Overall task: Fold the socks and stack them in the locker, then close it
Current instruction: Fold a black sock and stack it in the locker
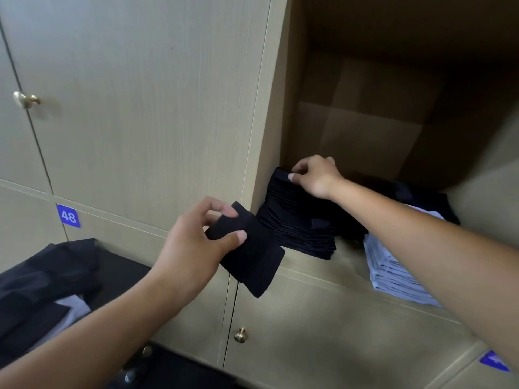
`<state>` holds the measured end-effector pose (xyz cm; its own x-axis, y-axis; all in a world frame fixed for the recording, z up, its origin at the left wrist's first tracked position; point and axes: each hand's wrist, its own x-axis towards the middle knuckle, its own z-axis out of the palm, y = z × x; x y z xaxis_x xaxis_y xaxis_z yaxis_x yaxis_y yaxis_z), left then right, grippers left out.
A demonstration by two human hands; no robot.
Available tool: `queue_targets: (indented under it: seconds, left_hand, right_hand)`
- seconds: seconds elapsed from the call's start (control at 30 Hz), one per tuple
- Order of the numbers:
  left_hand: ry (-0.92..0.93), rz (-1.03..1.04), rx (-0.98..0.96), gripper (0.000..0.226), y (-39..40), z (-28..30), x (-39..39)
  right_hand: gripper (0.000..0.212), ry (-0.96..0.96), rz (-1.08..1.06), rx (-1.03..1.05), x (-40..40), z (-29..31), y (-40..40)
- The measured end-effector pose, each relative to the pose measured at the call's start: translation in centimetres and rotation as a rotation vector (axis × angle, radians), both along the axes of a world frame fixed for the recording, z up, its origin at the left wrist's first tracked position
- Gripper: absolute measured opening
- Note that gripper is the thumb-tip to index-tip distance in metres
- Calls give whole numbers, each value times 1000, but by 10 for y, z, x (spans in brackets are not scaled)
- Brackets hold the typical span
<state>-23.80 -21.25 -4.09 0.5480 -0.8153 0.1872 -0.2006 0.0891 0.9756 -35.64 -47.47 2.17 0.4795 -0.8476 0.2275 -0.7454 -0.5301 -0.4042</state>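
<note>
Nearest, the left hand [193, 242] pinches a folded sock [247, 249], thumb on top and fingers [222, 210] curled behind it, holding it in the air just outside the open locker [283, 136]. Just beyond that sock, on the shelf [323, 276], sits the stack [297, 217] of dark folded socks, close against the left wall. The right hand [314, 175] is on the stack's far top edge, its thumb and curled fingers pinching the uppermost layers. Right of that hand, under the forearm, lies a pile of pale blue cloth [393, 270], with darker cloth behind it. To land the sock well, I judge the right hand should steady the stack while the left slides the sock flat on top, edges squared, so nothing slumps toward the door opening. Farther back the locker is dim, with a cardboard box [373, 122].
</note>
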Motion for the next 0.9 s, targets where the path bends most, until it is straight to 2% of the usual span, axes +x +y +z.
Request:
queue_targets:
  seconds: [0.13,0.23,0.3,0.4,0.67,0.9]
  left_hand:
    - [102,-30,-29,40,4,6,-3]
    - [100,-29,-8,42,5,8,-6]
    - [117,-22,2,37,5,9,-7]
    - [165,-20,-5,33,7,11,-10]
    - [251,-80,-55,28,-9,16,-33]
    - [174,-150,-19,17,-39,21,-46]
  right_hand:
    - [15,-277,99,54,-21,-12,52]
    - [12,-427,209,213,-37,-25,97]
    - [11,-432,317,343,-46,-29,120]
    - [17,-443,369,414,-55,-33,139]
    - [27,-489,413,375,-77,-25,138]
    - [16,-444,381,360,-84,-20,106]
